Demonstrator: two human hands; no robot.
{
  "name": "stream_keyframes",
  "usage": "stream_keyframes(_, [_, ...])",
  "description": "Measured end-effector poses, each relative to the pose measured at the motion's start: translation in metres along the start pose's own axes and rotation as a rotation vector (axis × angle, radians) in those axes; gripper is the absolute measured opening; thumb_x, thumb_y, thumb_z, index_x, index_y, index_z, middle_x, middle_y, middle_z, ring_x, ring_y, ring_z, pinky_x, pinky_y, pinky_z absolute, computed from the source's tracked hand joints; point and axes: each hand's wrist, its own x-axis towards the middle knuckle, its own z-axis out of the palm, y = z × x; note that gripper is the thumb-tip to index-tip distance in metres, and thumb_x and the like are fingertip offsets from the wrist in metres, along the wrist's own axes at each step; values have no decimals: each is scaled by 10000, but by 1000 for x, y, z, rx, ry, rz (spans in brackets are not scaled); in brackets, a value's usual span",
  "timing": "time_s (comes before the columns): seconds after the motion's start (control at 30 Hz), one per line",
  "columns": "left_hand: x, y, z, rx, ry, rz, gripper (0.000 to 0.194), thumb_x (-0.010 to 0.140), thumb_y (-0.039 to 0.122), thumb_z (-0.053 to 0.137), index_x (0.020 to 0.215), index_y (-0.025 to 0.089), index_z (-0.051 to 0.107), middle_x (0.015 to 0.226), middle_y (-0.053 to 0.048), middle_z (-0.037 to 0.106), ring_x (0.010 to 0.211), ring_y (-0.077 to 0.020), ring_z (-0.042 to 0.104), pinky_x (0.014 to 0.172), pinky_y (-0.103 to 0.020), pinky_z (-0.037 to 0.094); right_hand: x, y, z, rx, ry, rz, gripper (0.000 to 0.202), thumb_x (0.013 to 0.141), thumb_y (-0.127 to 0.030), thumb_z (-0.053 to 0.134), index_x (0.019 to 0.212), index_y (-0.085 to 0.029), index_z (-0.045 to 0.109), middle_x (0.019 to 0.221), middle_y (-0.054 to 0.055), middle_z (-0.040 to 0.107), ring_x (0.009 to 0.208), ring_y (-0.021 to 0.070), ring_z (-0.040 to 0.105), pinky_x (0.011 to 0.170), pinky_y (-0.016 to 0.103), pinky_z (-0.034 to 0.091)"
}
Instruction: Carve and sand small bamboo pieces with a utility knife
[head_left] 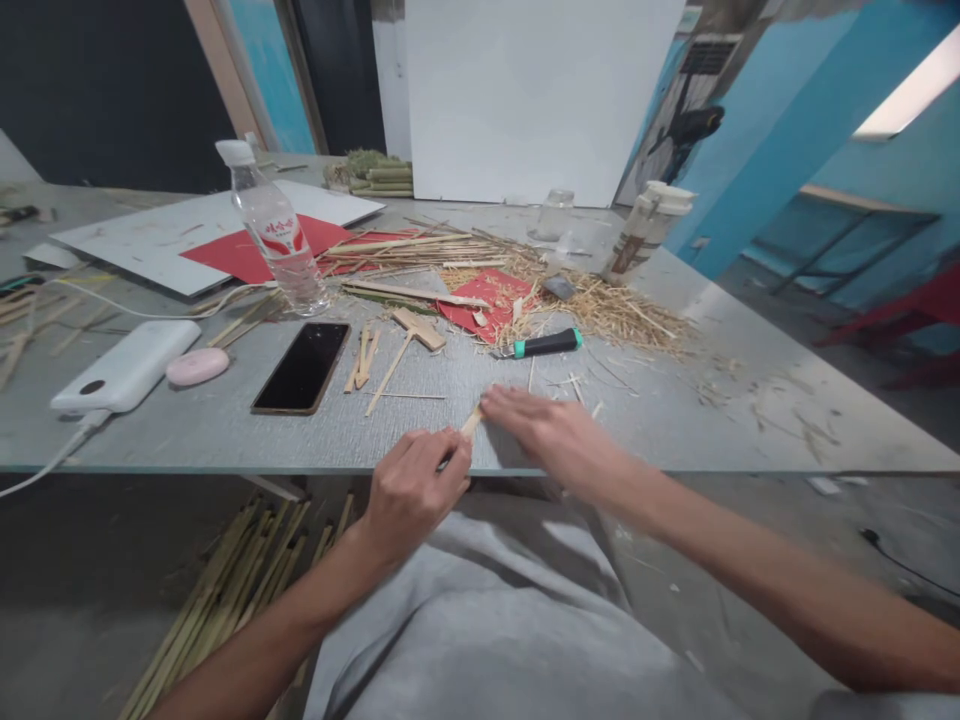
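Note:
A short pale bamboo strip (472, 420) runs slantwise between my hands at the table's near edge. My left hand (420, 482) is closed around its lower end, and a small dark bit shows between the fingers, too little to name. At the strip's far end are the fingertips of my right hand (551, 430), pressed together; the thumb is hidden. Beyond my hands lies a utility knife (547, 343) with a black and green handle. To the left are a T-shaped wooden piece (416, 330), small pale strips (364, 358) and a thin stick (405, 396).
A phone (301, 368), white power bank (127, 368) with cable, pink oval object (197, 367) and water bottle (277, 235) stand left. Shavings (622, 310), red paper (491, 300), a glass jar (555, 215) and a tilted container (649, 230) lie behind. Bamboo poles (217, 590) are below.

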Motion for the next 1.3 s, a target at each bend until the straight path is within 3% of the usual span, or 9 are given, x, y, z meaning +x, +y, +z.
stream_keyframes(0.07, [1, 0, -1, -7, -20, 1, 160, 1025, 158, 607, 1167, 131, 678, 952, -91, 746, 877, -233, 691, 840, -364, 562, 1, -1, 0, 29, -20, -81, 500, 1029, -61, 532, 1522, -95, 609, 1589, 152, 545, 1505, 249, 522, 1253, 423, 486])
stream_keyframes(0.4, [1, -1, -3, -19, -95, -19, 154, 1044, 192, 559, 1162, 154, 651, 964, -90, 720, 859, -247, 646, 792, -387, 537, 7, 7, -1, 0, 0, 0, 429, 1066, -79, 493, 1433, -176, 693, 1514, 107, 627, 1428, 249, 602, 1181, 426, 557])
stream_keyframes(0.53, [7, 1, -12, -179, -197, -154, 224, 1001, 372, 687, 1085, 168, 650, 986, -88, 690, 887, -265, 619, 778, -408, 528, 12, 13, -5, -17, -4, -6, 415, 1068, -63, 452, 1393, -118, 704, 1495, 130, 644, 1427, 266, 603, 1182, 448, 551])
stream_keyframes(0.7, [15, 3, -15, -259, -184, -307, 49, 969, 154, 677, 969, 189, 643, 958, -50, 678, 890, -226, 616, 809, -370, 508, 13, 13, -10, 6, -22, 3, 419, 1069, -80, 456, 1385, -163, 718, 1468, 98, 672, 1365, 260, 660, 1115, 411, 597])
stream_keyframes(0.9, [17, 0, -14, -314, -218, -317, 102, 949, 159, 724, 1005, 203, 651, 1011, -45, 702, 922, -231, 636, 841, -377, 511, 17, 19, -20, 50, -20, 93, 385, 1051, -157, 511, 1337, -215, 761, 1154, 70, 812, 1001, 207, 797, 894, 272, 617])
stream_keyframes(1.0, [20, -3, -16, -343, -254, -327, 49, 1013, 159, 658, 1022, 207, 651, 1002, -44, 689, 930, -222, 641, 839, -365, 520, 22, 19, -25, 55, -36, 94, 378, 1066, -178, 486, 1307, -218, 774, 1090, 65, 817, 955, 200, 790, 861, 265, 597])
stream_keyframes(1.13, [21, -6, -15, -284, -278, -276, 123, 1072, 157, 575, 1159, 201, 650, 1023, -54, 702, 938, -211, 656, 831, -343, 533, 25, 18, -27, 60, -25, 92, 360, 1055, -176, 513, 1296, -226, 776, 1106, 59, 815, 979, 203, 784, 891, 271, 591])
stream_keyframes(1.23, [18, -6, -13, -204, -202, -198, 278, 1089, 98, 497, 1308, 198, 634, 953, -38, 709, 846, -186, 645, 763, -307, 515, 24, 15, -22, 39, -7, 70, 368, 1050, -142, 517, 1312, -227, 762, 1219, 68, 796, 1099, 218, 774, 980, 296, 594])
stream_keyframes(1.3, [15, -5, -11, -186, -148, -182, 274, 1079, 74, 494, 1251, 199, 668, 934, -35, 713, 829, -177, 640, 749, -295, 505, 22, 13, -15, 8, 7, 54, 372, 1056, -119, 505, 1324, -205, 749, 1322, 90, 761, 1207, 240, 748, 1032, 332, 601])
